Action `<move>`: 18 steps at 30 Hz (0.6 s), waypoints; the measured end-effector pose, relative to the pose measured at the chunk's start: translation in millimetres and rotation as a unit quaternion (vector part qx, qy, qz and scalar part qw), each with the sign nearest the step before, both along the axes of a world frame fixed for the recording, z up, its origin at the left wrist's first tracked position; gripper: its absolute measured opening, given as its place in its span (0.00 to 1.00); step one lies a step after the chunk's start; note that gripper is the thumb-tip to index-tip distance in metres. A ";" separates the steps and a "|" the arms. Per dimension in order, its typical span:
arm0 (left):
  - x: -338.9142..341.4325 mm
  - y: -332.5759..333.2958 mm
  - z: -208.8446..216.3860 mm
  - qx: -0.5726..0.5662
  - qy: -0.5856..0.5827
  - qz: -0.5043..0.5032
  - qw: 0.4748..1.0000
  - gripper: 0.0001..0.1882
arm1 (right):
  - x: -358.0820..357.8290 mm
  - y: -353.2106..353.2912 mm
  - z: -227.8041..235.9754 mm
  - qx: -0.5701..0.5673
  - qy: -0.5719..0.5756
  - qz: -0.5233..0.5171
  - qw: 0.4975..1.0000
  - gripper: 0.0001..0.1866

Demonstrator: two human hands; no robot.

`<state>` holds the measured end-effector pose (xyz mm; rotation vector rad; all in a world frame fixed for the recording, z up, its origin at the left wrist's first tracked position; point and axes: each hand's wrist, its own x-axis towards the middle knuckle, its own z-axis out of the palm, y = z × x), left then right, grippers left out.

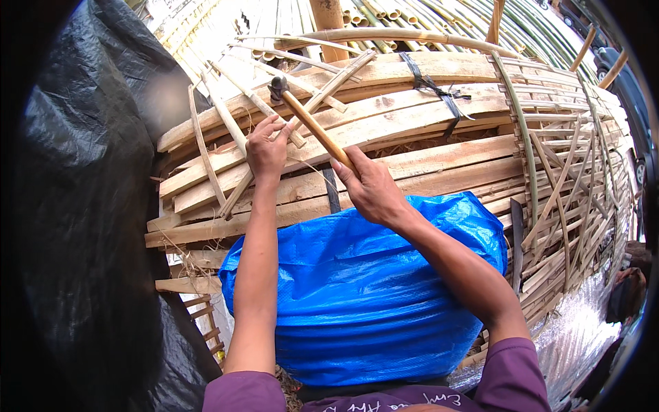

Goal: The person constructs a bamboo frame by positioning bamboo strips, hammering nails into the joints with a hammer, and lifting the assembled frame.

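My right hand (374,189) is wrapped round the wooden handle of a hammer (312,125). The hammer's dark metal head is raised past my left fingertips, over the crossed strips. My left hand (266,152) is closed in a pinch beside several pale split-bamboo strips (250,96). What sits between its fingertips is too small to make out. The strips cross one another on top of stacked sawn timber planks (439,154). One short strip end lies just under my left fingers.
A blue plastic sheet (364,295) bulges between my forearms. Black sheeting (89,206) hangs at left. A black strap (439,93) binds the planks. Bamboo slat frames (563,165) lie at right, with bamboo poles (439,31) behind and a parked vehicle (621,96) beyond.
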<state>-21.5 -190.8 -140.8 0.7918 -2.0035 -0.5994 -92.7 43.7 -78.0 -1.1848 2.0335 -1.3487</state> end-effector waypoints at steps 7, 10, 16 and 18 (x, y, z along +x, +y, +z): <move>-0.7 1.2 0.3 -0.037 -0.008 0.019 0.999 0.10 | 0.5 -0.6 -6.1 0.052 0.024 -0.002 0.998 0.17; 1.1 -1.7 0.5 -0.018 0.012 -0.012 1.000 0.09 | 3.6 -0.3 2.3 -0.007 -0.007 -0.003 1.000 0.17; -1.9 3.8 2.9 0.020 0.003 -0.005 1.000 0.10 | -0.9 -3.4 -10.1 0.048 0.012 -0.006 0.999 0.17; 0.1 2.5 5.5 -0.003 -0.010 -0.011 1.000 0.11 | -0.9 -1.4 5.6 0.027 -0.002 -0.008 1.000 0.15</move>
